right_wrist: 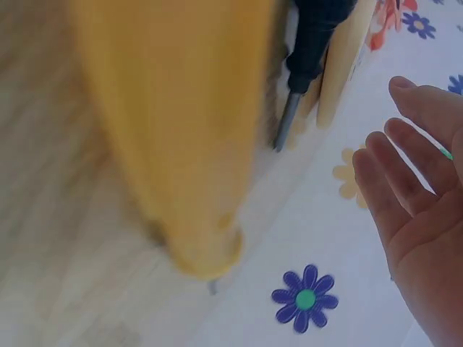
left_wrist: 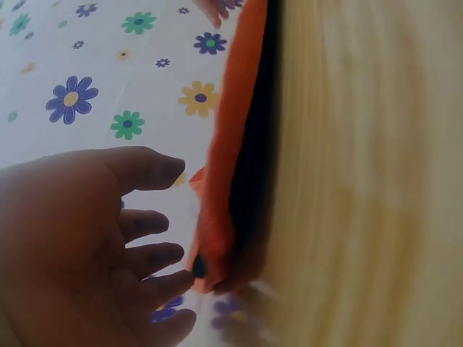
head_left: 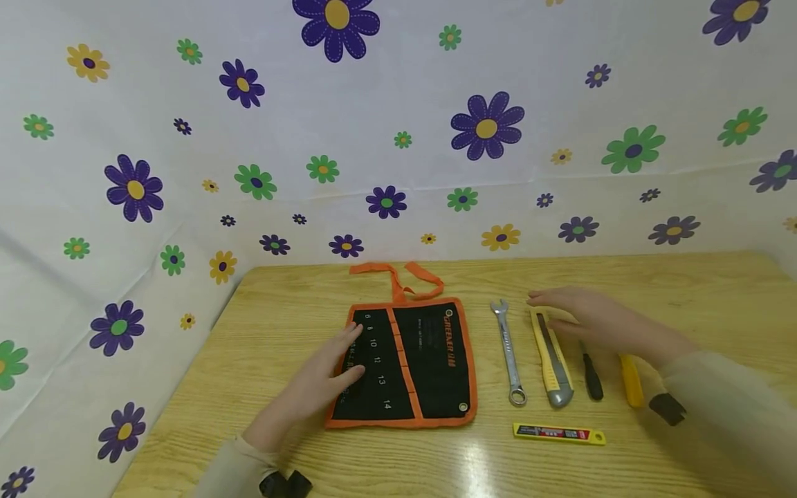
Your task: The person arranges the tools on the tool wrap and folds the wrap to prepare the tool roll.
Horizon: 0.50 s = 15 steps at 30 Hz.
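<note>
A black tool pouch with orange trim lies spread on the table, numbers printed along its left pocket. My left hand is over the pouch's left edge with fingers spread; the left wrist view has the orange trim just beyond its fingertips. Over the top of a yellow-and-grey utility knife hovers my right hand, fingers extended and holding nothing. Below that hand lie a black-handled screwdriver and a yellow-handled tool, its upper part hidden. A combination wrench lies between pouch and knife.
In front of the knife lies a flat yellow pack with a printed label. Orange ties trail from the pouch's top toward the back edge of the wooden table. A white flowered cloth hangs behind and at the left.
</note>
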Each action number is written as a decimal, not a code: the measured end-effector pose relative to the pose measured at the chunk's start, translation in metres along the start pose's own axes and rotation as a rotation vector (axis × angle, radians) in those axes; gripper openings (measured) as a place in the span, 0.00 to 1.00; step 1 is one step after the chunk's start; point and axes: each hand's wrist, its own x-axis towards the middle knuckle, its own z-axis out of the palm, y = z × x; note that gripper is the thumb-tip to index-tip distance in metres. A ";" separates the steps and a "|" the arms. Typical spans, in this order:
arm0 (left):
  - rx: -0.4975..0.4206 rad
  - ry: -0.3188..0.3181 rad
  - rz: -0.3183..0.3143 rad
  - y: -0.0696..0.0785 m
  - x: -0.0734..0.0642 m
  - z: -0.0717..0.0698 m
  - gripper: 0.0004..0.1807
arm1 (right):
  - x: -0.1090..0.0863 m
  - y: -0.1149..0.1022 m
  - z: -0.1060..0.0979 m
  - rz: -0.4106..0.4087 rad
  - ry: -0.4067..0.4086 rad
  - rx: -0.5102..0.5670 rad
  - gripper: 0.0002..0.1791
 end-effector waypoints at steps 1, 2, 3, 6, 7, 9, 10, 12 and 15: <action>-0.039 -0.017 -0.001 -0.001 -0.001 0.002 0.38 | 0.004 -0.001 0.001 -0.014 -0.006 0.000 0.21; -0.068 -0.028 0.001 -0.002 -0.002 0.003 0.38 | 0.008 -0.002 0.002 -0.029 -0.010 -0.006 0.21; -0.094 -0.037 0.003 -0.003 -0.002 0.005 0.38 | 0.012 -0.003 0.003 -0.038 -0.017 -0.012 0.21; -0.126 -0.054 0.009 -0.005 -0.003 0.009 0.38 | 0.023 -0.005 0.007 -0.055 -0.041 -0.021 0.22; -0.121 -0.057 0.014 -0.006 -0.004 0.010 0.38 | 0.025 -0.006 0.008 -0.060 -0.049 -0.021 0.22; -0.101 -0.069 0.029 -0.007 -0.004 0.012 0.38 | 0.030 -0.008 0.010 -0.070 -0.063 -0.019 0.23; -0.077 -0.076 0.039 -0.008 -0.004 0.013 0.38 | 0.033 -0.008 0.011 -0.077 -0.070 -0.019 0.23; -0.029 -0.091 0.064 -0.010 -0.004 0.016 0.38 | 0.037 -0.009 0.012 -0.101 -0.082 -0.027 0.24; 0.027 -0.096 0.097 -0.013 -0.004 0.019 0.38 | 0.044 -0.010 0.013 -0.147 -0.102 -0.048 0.24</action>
